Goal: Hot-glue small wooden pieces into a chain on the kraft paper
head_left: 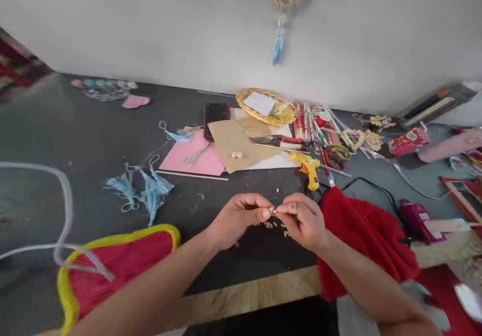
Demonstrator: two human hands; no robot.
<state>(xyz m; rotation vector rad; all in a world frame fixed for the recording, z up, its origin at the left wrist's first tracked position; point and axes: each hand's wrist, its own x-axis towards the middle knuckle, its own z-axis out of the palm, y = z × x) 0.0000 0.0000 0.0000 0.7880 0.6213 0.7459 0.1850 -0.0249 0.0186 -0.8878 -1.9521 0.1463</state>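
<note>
Presently, we observe the left hand (238,219) and right hand (307,221), nearly meeting, both pinched closed on a small pale piece (273,211).

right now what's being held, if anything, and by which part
Tiny pale pieces, pinched by the left hand and right hand; exact part too small to tell.

Tiny cream pieces (274,211) (exact shape unclear) sit pinched between left hand (238,220) and right hand (307,223).
</note>
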